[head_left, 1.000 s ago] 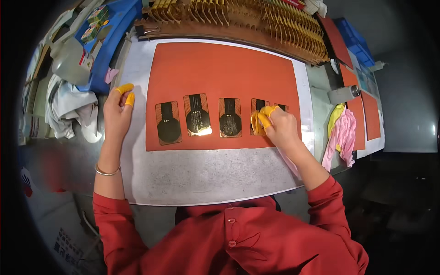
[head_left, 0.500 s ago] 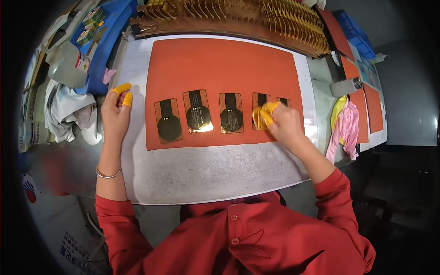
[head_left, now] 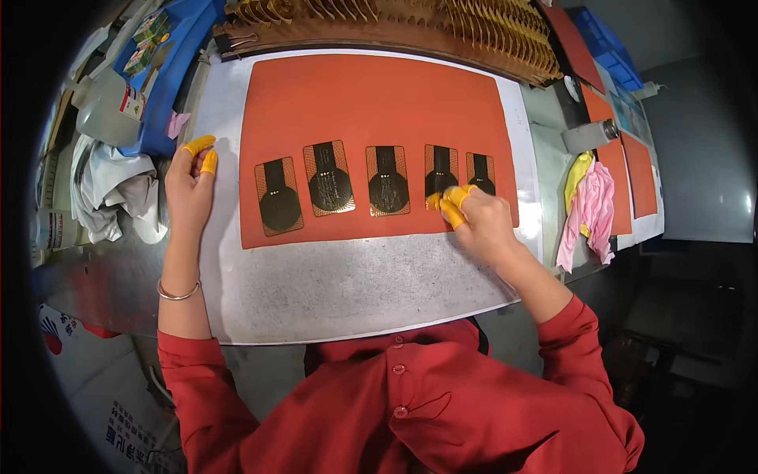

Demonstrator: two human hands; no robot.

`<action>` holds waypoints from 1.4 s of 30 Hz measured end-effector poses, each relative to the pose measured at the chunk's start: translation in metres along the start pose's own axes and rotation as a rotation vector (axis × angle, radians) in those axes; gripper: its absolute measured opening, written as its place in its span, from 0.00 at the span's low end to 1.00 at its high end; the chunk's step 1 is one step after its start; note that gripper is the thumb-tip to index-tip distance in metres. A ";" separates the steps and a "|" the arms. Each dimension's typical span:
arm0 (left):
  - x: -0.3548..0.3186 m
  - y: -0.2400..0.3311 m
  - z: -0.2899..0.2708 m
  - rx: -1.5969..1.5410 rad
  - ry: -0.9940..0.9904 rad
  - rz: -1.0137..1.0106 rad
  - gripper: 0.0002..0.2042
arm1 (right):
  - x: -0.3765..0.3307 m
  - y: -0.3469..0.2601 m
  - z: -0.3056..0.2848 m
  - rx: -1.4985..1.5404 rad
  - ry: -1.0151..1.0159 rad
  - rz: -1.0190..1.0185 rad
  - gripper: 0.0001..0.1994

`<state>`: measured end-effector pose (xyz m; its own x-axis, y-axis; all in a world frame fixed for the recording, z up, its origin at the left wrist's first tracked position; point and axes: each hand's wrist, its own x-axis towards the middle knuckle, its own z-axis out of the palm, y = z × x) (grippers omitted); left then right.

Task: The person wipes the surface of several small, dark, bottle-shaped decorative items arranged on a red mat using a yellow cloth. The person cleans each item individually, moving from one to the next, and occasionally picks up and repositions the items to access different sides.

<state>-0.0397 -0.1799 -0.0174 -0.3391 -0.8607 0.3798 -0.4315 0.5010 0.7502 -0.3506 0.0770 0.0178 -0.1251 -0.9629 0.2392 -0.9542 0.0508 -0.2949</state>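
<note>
right hand (head_left: 482, 223) grip presses the fourth flex circuit (head_left: 440, 172) from left.

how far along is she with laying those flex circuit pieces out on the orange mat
Five flex circuit pieces lie in a row on the orange mat. The right hand presses on the fourth piece; the left hand rests beside the mat. The mat's upper part is bare, and a full rack stands behind.

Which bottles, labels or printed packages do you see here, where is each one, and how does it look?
Clear plastic bottle, upper left beside the blue tray: white label with red mark.
Small white container, far left edge: cylindrical, with a label.
White printed bag, lower left: blue print, red-blue logo.
</note>
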 end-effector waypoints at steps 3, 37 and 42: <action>0.002 -0.002 -0.002 0.060 -0.057 -0.026 0.09 | 0.001 -0.004 -0.004 0.015 -0.033 0.035 0.05; -0.001 0.002 -0.002 0.050 -0.036 -0.039 0.09 | 0.016 0.013 0.003 -0.036 -0.020 0.045 0.03; 0.005 0.008 -0.003 0.094 -0.038 0.031 0.09 | 0.038 0.027 0.002 -0.043 0.020 0.076 0.05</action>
<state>-0.0426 -0.1802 -0.0082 -0.3843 -0.8413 0.3802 -0.4964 0.5355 0.6833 -0.3810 0.0409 0.0169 -0.2029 -0.9503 0.2361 -0.9525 0.1356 -0.2726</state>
